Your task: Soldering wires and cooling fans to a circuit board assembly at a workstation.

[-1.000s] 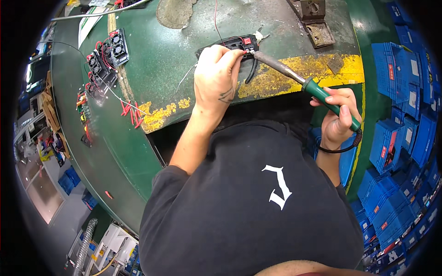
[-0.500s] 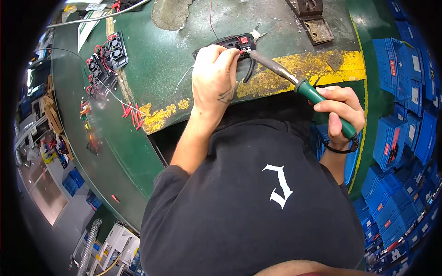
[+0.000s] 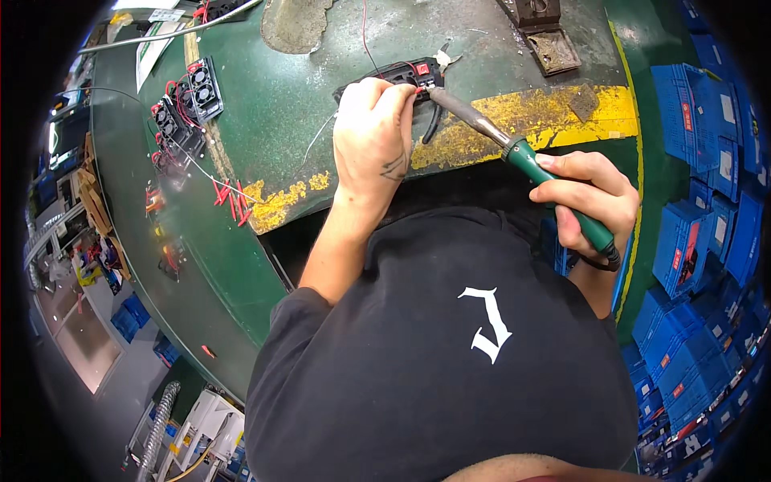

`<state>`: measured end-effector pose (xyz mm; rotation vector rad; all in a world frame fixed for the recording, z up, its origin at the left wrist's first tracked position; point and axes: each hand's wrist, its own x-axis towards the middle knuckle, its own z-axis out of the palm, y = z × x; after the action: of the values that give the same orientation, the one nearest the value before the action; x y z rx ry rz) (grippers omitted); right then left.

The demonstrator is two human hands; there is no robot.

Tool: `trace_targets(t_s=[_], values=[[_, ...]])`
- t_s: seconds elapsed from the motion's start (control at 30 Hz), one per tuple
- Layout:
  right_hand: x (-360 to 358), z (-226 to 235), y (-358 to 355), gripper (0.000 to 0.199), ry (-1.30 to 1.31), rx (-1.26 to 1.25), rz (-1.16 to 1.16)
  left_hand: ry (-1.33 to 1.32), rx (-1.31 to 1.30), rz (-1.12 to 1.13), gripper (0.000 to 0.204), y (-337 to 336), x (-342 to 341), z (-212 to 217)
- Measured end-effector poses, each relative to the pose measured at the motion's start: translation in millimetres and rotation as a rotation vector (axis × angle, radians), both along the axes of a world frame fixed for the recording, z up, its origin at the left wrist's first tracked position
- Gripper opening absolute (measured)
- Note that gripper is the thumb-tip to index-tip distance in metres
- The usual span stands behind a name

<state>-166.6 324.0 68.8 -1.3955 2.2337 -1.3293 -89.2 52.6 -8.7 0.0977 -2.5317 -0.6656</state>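
Observation:
My left hand is closed in a pinch on a short red wire at the near edge of a black plastic housing. A red rocker switch sits in that housing. My right hand grips the green handle of a soldering iron. Its long dark tip reaches left to the metal terminals beside the red wire, apparently touching there. Cutting pliers lie under or behind the housing, with one black handle toward me. My left fingers hide part of the housing.
Left on the green bench are a black fan assembly with red wires and several loose red pieces. A soldering iron stand is at the far right. Blue crates are stacked to the right.
The soldering iron and my right hand have shifted slightly left, the tip staying near the terminals. The housing has moved a little left. My left hand keeps its pinch.

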Motion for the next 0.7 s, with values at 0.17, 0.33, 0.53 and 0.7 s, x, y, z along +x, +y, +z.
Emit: trace_targets(t_s=[0.17, 0.33, 0.53, 0.7], values=[[-0.6, -10.4, 0.2, 0.024, -0.006, -0.078, -0.055, -0.002, -0.020, 0.000, 0.013, 0.9, -1.0, -0.3], [4.3, -28.8, 1.3, 0.030, -0.123, -0.212, -0.155, -0.010, -0.011, 0.003, 0.013, 1.7, -0.9, 0.1], [4.0, -37.7, 2.6, 0.031, -0.216, -0.280, -0.189, -0.011, -0.021, 0.014, 0.012, 2.6, -2.2, 0.8], [8.5, -32.0, 2.9, 0.030, -0.206, -0.241, -0.170, -0.021, -0.004, 0.012, 0.012, 2.8, -3.0, 0.8]])
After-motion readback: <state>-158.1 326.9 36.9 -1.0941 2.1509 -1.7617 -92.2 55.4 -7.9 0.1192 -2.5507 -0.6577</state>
